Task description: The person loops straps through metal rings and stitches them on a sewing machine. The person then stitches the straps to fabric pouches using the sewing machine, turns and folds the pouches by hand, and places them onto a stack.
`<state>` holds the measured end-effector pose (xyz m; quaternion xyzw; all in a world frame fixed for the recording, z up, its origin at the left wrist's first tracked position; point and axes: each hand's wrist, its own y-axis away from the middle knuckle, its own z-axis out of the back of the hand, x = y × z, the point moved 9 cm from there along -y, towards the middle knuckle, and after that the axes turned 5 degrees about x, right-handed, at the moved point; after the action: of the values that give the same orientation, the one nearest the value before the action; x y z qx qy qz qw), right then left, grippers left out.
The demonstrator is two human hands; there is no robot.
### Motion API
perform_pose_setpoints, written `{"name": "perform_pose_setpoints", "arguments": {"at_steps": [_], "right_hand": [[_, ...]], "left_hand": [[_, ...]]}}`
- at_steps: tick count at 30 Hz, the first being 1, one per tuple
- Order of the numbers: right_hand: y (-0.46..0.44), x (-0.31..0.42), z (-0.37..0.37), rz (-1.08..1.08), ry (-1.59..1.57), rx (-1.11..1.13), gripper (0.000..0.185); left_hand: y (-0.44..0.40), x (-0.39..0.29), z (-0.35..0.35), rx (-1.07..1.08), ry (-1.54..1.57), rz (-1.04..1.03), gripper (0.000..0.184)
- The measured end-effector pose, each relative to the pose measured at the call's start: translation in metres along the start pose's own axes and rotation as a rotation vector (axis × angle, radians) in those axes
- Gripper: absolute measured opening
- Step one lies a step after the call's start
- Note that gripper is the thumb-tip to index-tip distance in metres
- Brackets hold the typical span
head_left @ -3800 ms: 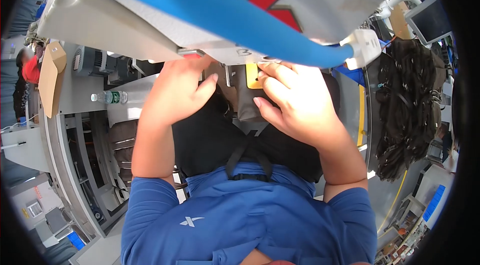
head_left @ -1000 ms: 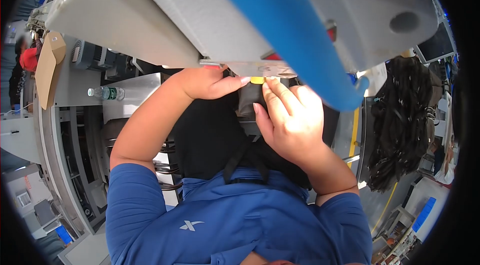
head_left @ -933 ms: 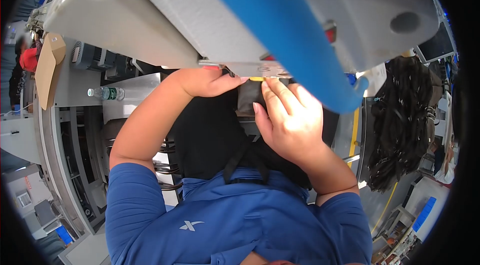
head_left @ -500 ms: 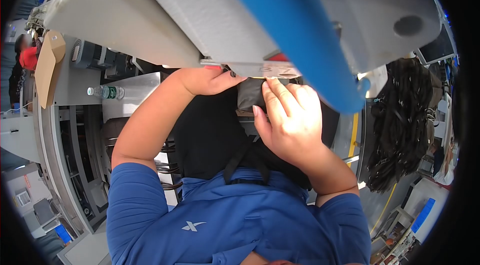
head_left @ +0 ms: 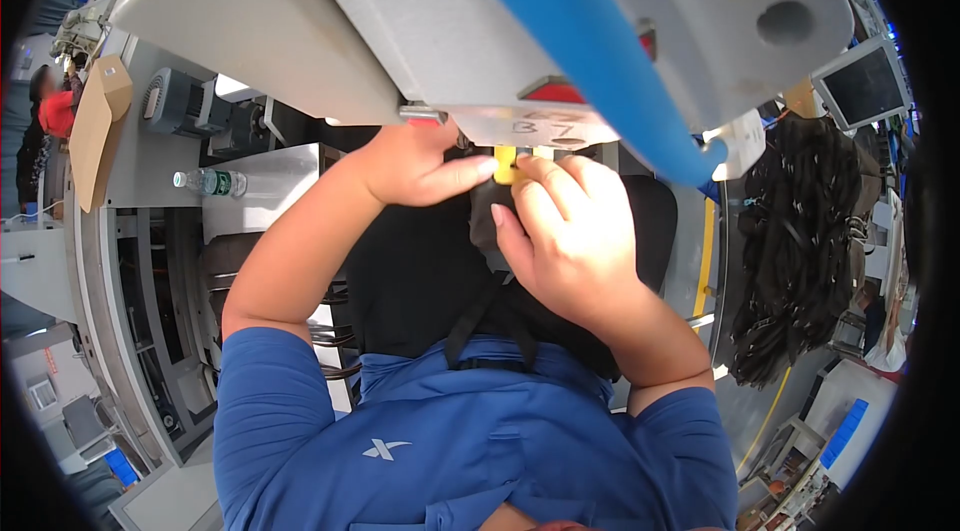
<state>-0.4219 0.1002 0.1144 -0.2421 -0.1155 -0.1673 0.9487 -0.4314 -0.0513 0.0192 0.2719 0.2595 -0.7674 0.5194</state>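
A small yellow piece (head_left: 506, 167) shows between my hands, just under the front edge of the grey-white machine head (head_left: 400, 41). The thumb of my left hand (head_left: 415, 169) presses on its left side; the other left fingers are partly hidden by the machine. From the right, the bent fingers of my right hand (head_left: 580, 231) reach the yellow piece with their tips. Below it hangs dark grey fabric (head_left: 485, 216), with my right thumb against it. A red part and the marking "B7" are on the machine's underside.
A blue curved band (head_left: 590, 41) crosses the machine above my right hand. On the left, a water bottle (head_left: 210, 182) lies on a metal surface near a motor (head_left: 175, 103). Dark straps (head_left: 790, 261) are heaped on the right, below a screen (head_left: 865, 86). A person in red is far left.
The yellow piece, earlier only a thin line at the fabric's edge, now shows broadly. My left thumb has moved onto it. The view has shifted a little, bringing more of the screen into sight.
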Motion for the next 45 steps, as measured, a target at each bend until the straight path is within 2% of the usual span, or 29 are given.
{"name": "perform_pose_setpoints", "arguments": {"at_steps": [2, 9, 14, 23, 26, 29, 30, 37, 40, 45], "right_hand": [[0.003, 0.005, -0.002, 0.015, 0.028, -0.008, 0.026], [0.005, 0.020, -0.011, 0.056, 0.192, 0.080, 0.033], [0.003, 0.015, -0.009, 0.008, 0.119, 0.114, 0.034], [0.002, 0.015, -0.009, -0.010, 0.055, 0.137, 0.033], [0.002, 0.015, -0.008, -0.004, 0.046, 0.119, 0.031], [0.001, 0.016, -0.009, 0.001, 0.055, 0.139, 0.030], [0.001, 0.017, -0.011, 0.001, 0.060, 0.156, 0.030], [0.004, 0.014, -0.011, -0.020, 0.049, 0.144, 0.025], [0.001, 0.019, -0.005, 0.011, 0.139, 0.091, 0.016], [0.001, 0.012, -0.003, -0.014, 0.085, 0.031, 0.020]], "left_hand": [[0.006, -0.022, 0.009, -0.150, 0.033, -0.188, 0.047], [0.008, -0.017, 0.004, -0.142, 0.046, -0.156, 0.048], [0.008, -0.013, 0.000, -0.084, 0.133, -0.093, 0.046], [0.007, -0.017, 0.004, -0.124, 0.057, -0.147, 0.045], [0.009, -0.012, -0.002, -0.030, 0.071, -0.076, 0.042], [0.011, -0.029, 0.012, -0.137, -0.032, -0.129, 0.038], [0.012, -0.027, 0.010, -0.114, -0.034, -0.118, 0.036], [0.010, -0.021, 0.002, -0.060, -0.016, -0.089, 0.033], [0.006, -0.025, 0.006, -0.093, -0.026, -0.104, 0.034], [-0.009, -0.021, 0.006, -0.086, 0.032, -0.088, 0.034]]}}
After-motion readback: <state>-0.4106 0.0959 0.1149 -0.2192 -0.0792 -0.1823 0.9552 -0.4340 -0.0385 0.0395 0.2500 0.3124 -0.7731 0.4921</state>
